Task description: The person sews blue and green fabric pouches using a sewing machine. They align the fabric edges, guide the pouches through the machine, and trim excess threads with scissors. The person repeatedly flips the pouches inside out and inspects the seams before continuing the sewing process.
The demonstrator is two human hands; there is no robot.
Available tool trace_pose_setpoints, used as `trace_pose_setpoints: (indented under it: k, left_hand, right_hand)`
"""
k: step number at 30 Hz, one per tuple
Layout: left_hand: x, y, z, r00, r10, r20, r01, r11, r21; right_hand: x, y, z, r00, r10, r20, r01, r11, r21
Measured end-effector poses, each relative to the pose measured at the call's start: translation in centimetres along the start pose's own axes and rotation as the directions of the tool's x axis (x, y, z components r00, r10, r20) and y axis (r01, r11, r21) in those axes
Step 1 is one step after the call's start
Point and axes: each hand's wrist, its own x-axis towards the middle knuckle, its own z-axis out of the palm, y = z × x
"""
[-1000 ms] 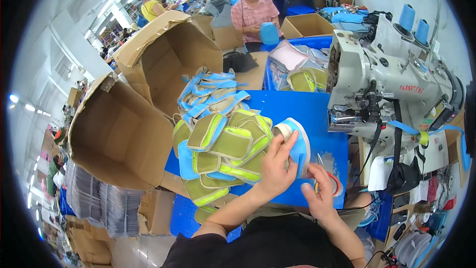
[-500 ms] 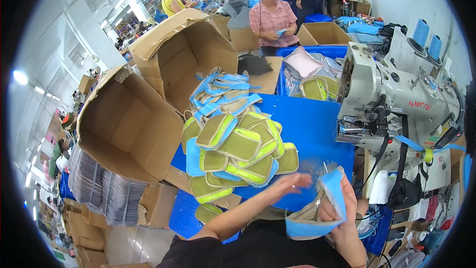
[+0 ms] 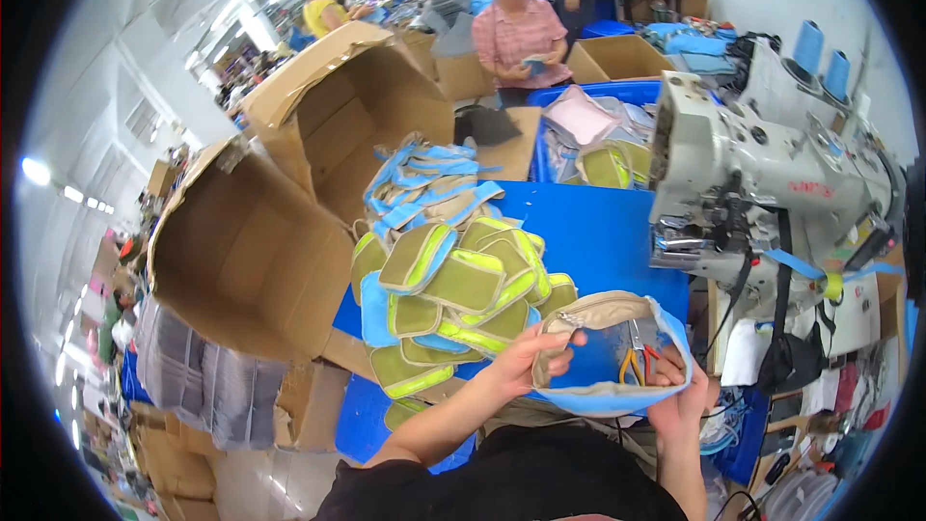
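Between my two hands a looped fabric band [image 3: 606,308], beige with a blue edge and a zipper along it, is spread into an open ring. My left hand [image 3: 526,359] pinches its left side, fingers closed over the beige edge. The right side is gripped by my right hand [image 3: 678,394], whose fingers partly show inside the ring. Seen through the ring, a pair of pliers [image 3: 627,368] with orange and yellow handles lies on the blue tabletop [image 3: 588,222]. Left of the band is a heap of olive-green fabric panels [image 3: 465,287] with neon-yellow trim and blue backs.
More blue-and-beige bands [image 3: 434,183] lie piled behind the panels. Two open cardboard boxes [image 3: 251,251] stand at the left. A sewing machine [image 3: 762,150] occupies the right side. A blue bin [image 3: 538,150] of fabric pieces sits at the back, near a person in a pink shirt [image 3: 521,37].
My left hand has moved from free in the air onto the band. The band, earlier folded and hanging from my right hand, is now raised and spread into a ring.
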Motion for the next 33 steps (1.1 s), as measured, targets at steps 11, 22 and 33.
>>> trace_pose_setpoints:
  k: [11, 22, 33]
  left_hand:
    - [-1.0, -3.4, 1.0, 0.926, -0.360, 0.115, 0.377, 0.905, -0.199]
    - [-1.3, 0.2, 6.1, 0.989, 0.137, -0.049, -0.139, 0.990, -0.029]
    - [6.3, 1.4, 7.7, 0.929, 0.363, -0.064, -0.325, 0.889, 0.323]
  right_hand:
    - [-2.3, -2.8, 2.3, 0.970, -0.234, -0.068, 0.237, 0.970, 0.046]
    - [-1.3, 3.0, -5.9, 0.909, -0.382, 0.166, 0.273, 0.243, -0.931]
    - [3.9, 3.4, 1.9, 0.936, -0.022, 0.350, 0.343, -0.150, -0.927]
